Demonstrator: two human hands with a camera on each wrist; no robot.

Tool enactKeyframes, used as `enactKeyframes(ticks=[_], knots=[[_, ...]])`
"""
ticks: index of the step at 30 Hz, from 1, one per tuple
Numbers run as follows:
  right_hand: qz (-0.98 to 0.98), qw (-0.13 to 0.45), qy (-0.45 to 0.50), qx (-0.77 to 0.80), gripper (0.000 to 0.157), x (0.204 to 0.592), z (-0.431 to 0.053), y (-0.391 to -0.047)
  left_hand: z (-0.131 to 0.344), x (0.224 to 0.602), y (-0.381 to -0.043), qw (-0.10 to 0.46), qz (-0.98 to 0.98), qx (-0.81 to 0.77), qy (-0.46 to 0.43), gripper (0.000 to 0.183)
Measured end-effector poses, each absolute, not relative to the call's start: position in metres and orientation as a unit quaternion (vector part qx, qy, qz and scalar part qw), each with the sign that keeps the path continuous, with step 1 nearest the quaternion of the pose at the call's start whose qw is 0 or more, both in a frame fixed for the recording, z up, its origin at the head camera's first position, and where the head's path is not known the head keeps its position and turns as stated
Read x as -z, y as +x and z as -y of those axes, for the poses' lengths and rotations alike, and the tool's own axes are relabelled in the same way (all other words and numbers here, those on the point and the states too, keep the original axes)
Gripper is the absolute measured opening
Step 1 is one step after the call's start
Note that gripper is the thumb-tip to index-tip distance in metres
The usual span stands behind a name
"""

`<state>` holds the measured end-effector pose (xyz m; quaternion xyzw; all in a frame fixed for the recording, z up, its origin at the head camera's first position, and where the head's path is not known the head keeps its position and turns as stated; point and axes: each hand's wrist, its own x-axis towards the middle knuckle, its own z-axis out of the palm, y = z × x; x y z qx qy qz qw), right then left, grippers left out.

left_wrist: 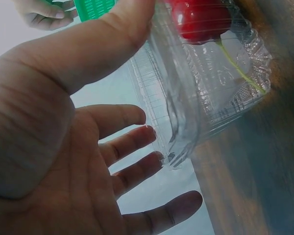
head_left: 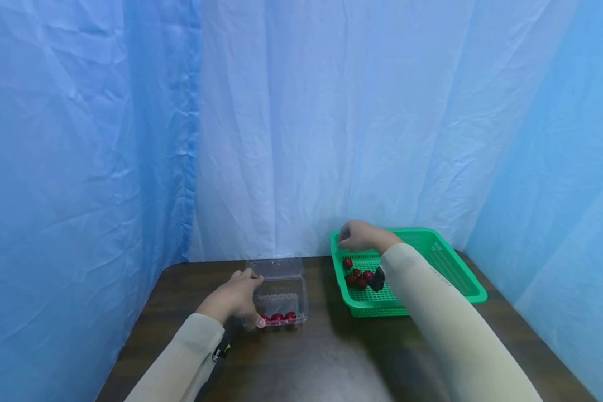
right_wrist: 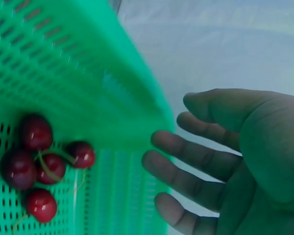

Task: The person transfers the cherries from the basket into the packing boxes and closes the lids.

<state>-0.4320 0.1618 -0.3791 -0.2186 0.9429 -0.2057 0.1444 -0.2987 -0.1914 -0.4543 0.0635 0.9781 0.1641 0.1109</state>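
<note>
My left hand (head_left: pixel 235 296) is at the left side of a clear plastic clamshell box (head_left: pixel 303 301), with its thumb by the near corner and fingertips along the edge. In the left wrist view those fingers are only slightly bent against the plastic. Red cherries (head_left: pixel 277 317) lie along the box's near side; one cherry (left_wrist: pixel 201 19) shows a green stem through the wall. Over the far left rim of a green basket (head_left: pixel 469 279) hangs my right hand (right_wrist: pixel 225 161), fingers loosely bent and holding nothing. Several dark red cherries (right_wrist: pixel 36 132) lie in the basket, some with stems.
The box's lid (head_left: pixel 275 267) is raised behind it toward the curtain. Both containers stand on a dark wooden table (head_left: pixel 301 363). Pale blue curtains (head_left: pixel 301 128) enclose the table at the back and both sides.
</note>
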Motion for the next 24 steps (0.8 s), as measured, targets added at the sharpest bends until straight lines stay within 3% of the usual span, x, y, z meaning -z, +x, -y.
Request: enactKeyframes(ticks=[11, 24], knots=[[-0.951, 0.181, -0.147, 0.203, 0.039, 0.413, -0.189, -0.447, 0.192, 0.455, -0.296, 0.11, -0.976, -0.171, 0.078, 0.119], [-0.955, 0.213, -0.108, 0.177, 0.037, 0.444, -0.179, -0.459, 0.194, 0.455, -0.298, 0.105, -0.979, -0.163, 0.058, 0.119]])
